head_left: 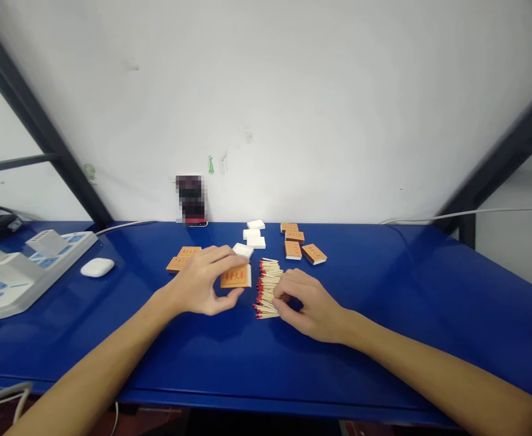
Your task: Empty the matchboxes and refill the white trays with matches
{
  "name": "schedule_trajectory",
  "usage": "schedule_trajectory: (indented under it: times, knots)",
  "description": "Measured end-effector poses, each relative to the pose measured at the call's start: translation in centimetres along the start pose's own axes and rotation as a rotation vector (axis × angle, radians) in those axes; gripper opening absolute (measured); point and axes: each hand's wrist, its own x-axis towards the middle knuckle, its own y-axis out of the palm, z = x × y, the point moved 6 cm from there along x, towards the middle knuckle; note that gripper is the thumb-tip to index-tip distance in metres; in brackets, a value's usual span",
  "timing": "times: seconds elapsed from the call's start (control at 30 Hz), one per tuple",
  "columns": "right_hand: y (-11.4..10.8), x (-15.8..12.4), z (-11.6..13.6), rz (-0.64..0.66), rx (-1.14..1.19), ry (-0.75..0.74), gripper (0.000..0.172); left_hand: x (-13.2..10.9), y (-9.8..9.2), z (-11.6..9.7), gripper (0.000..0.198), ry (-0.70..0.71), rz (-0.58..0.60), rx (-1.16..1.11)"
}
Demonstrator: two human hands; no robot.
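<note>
My left hand point(209, 280) grips an orange matchbox point(235, 277) with red lettering between thumb and fingers, its white end facing right. My right hand point(308, 304) has its fingers curled together at the right side of a pile of matches point(268, 284). The matches lie in a column on the blue table, with their red heads to the left. Whatever the right fingertips may pinch is hidden. Beyond the left hand are white box trays point(256, 243) and, partly behind it, more orange matchboxes point(189, 251).
Several orange matchboxes point(293, 250) lie at the back right of the blue table point(406, 303). A phone point(192, 200), pixelated, leans on the wall. To the left are a white rounded case point(97, 267) and a power strip point(25, 284) with plugs. Dark metal posts flank the table.
</note>
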Motion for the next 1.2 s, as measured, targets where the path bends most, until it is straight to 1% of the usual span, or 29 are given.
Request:
schedule_trajectory:
  times: [0.03, 0.17, 0.2, 0.3, 0.4, 0.5, 0.6, 0.7, 0.8, 0.9, 0.97, 1.03, 1.13, 1.2]
  knots:
    - [-0.1, 0.0, -0.1, -0.011, 0.006, 0.020, 0.013, 0.1, 0.3, -0.6, 0.038, 0.027, -0.034, 0.001]
    - [-0.4, -0.2, -0.7, -0.050, 0.041, 0.116, 0.003, 0.2, 1.7, -3.2, 0.042, 0.163, -0.082, -0.005]
    - [-0.4, -0.2, -0.8, -0.053, 0.068, 0.131, 0.005, 0.2, 1.9, -3.7, 0.042, 0.189, -0.096, -0.005]
    - [-0.5, -0.3, -0.7, -0.043, 0.193, 0.145, 0.020, 0.2, 2.2, -4.4, 0.040, 0.216, -0.126, 0.014]
    - [-0.6, -0.2, 0.1, -0.002, 0.286, 0.117, 0.032, 0.3, 2.3, -4.4, 0.039, 0.217, -0.125, 0.014]
    - [-0.6, 0.0, 0.8, 0.057, 0.337, 0.107, 0.034, 0.3, 2.3, -4.0, 0.034, 0.224, -0.129, 0.023]
    - [-0.3, 0.2, 0.7, 0.107, 0.431, 0.172, 0.034, 0.1, 2.3, -3.4, 0.033, 0.224, -0.124, 0.042]
    - [0.2, 0.2, 0.1, 0.126, 0.561, 0.255, 0.032, -0.1, 2.8, -2.9, 0.038, 0.218, -0.071, 0.041]
    - [0.6, 0.1, -0.4, 0.107, 0.649, 0.306, 0.028, -0.3, 3.2, -2.7, 0.042, 0.211, -0.029, 0.041]
    - [0.7, 0.0, -0.8, 0.066, 0.650, 0.332, 0.023, -0.1, 3.1, -2.6, 0.047, 0.182, -0.028, 0.010]
    - [0.6, 0.0, -1.1, 0.029, 0.636, 0.338, 0.020, 0.0, 2.7, -2.5, 0.053, 0.144, -0.054, -0.034]
    - [0.3, 0.0, -1.5, -0.023, 0.623, 0.349, 0.018, 0.1, 2.1, -2.3, 0.053, 0.121, -0.098, -0.055]
    - [0.0, -0.1, -2.1, -0.078, 0.634, 0.394, 0.018, 0.2, 1.3, -2.1, 0.052, 0.136, -0.149, -0.046]
    - [-0.1, -0.1, -2.4, -0.083, 0.669, 0.422, 0.019, 0.2, 1.0, -1.9, 0.054, 0.142, -0.166, -0.054]
